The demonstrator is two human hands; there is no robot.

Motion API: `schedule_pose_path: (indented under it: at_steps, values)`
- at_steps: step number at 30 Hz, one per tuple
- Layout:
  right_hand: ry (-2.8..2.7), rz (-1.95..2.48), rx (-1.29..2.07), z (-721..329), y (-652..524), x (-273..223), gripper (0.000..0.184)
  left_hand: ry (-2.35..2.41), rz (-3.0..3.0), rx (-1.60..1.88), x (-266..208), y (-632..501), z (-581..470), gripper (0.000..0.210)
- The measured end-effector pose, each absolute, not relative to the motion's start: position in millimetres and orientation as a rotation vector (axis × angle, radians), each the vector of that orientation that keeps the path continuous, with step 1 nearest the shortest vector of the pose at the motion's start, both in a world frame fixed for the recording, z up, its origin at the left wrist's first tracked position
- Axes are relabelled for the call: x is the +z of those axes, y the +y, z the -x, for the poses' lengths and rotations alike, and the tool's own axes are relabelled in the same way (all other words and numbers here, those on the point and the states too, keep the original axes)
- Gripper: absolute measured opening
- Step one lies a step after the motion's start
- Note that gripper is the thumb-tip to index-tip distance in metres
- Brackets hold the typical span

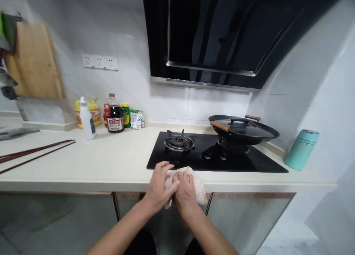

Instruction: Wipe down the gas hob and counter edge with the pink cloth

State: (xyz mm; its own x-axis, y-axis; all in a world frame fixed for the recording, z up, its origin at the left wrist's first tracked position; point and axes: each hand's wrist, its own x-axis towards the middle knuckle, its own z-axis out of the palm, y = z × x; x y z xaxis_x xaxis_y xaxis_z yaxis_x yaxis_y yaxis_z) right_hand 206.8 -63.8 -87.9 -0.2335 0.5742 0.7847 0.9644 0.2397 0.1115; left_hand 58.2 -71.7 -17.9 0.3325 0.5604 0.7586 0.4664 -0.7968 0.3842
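Observation:
A pale pinkish cloth [200, 188] is bunched at the counter's front edge, just in front of the stove. My right hand [185, 191] is closed on it, with bent fingers pressing into the fabric. On its left side, my left hand [159, 186] curves around the cloth; its thumb reaches toward my right hand and its fingertips come near the stove's front edge. Part of the cloth hangs below my hands, and its folds under the palms are hidden. Directly ahead lies the black gas stove [191, 162] with a bare left burner [179, 142].
A lidded wok [244, 131] with wooden handles sits on the right burner, beside a teal flask [302, 149]. Left stand a white bottle [87, 120], a soy sauce bottle [115, 116] and yellow containers [94, 112]. Long chopsticks [36, 149] lie on the counter. A range hood [210, 37] overhangs.

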Motion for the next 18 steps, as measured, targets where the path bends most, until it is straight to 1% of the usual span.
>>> schedule_pose_path:
  at_steps: [2, 5, 6, 7, 9, 10, 11, 14, 15, 16, 18]
  values:
    - [-1.919, 1.431, -0.768, -205.3, -66.4, -82.4, 0.033, 0.798, -2.560, 1.476, -30.1, -84.1, -69.6, 0.058]
    - [-2.058, 1.397, -0.633, -225.4, -80.8, -67.9, 0.034, 0.609, -2.707, 1.422, -52.6, -88.1, -87.2, 0.073]
    - [-2.113, 1.362, -0.566, -236.2, -87.6, -62.1, 0.037, 0.593, -2.755, 1.410, -59.7, -85.2, -91.5, 0.079]
    - [-2.165, 1.322, -0.495, -248.3, -94.9, -56.3, 0.044, 0.597, -2.810, 1.393, -65.9, -81.2, -94.7, 0.086]
    - [-2.263, 1.268, -0.349, -274.4, -109.4, -46.1, 0.064, 0.643, -2.933, 1.318, -74.6, -72.9, -98.2, 0.100]
    - [-2.290, 1.281, -0.285, -287.9, -115.6, -42.2, 0.069, 0.680, -2.993, 1.262, -76.9, -70.2, -99.2, 0.101]
    - [-2.302, 1.300, -0.219, -301.5, -120.4, -39.1, 0.067, 0.729, -3.044, 1.202, -77.9, -69.0, -100.3, 0.099]
    - [-2.204, 1.290, 0.066, -343.3, -123.2, -34.8, 0.040, 0.926, -3.103, 1.048, -74.9, -73.5, -109.1, 0.091]
    - [-2.115, 1.274, 0.146, -357.1, -120.0, -34.9, 0.038, 1.002, -3.091, 1.001, -73.0, -76.4, -115.0, 0.090]
    - [-2.003, 1.279, 0.185, -370.1, -114.9, -35.7, 0.040, 1.083, -3.070, 0.953, -71.1, -79.3, -122.8, 0.091]
    - [-1.739, 1.384, 0.086, -391.6, -101.4, -39.0, 0.044, 1.237, -3.028, 0.858, -68.3, -83.8, -142.2, 0.089]
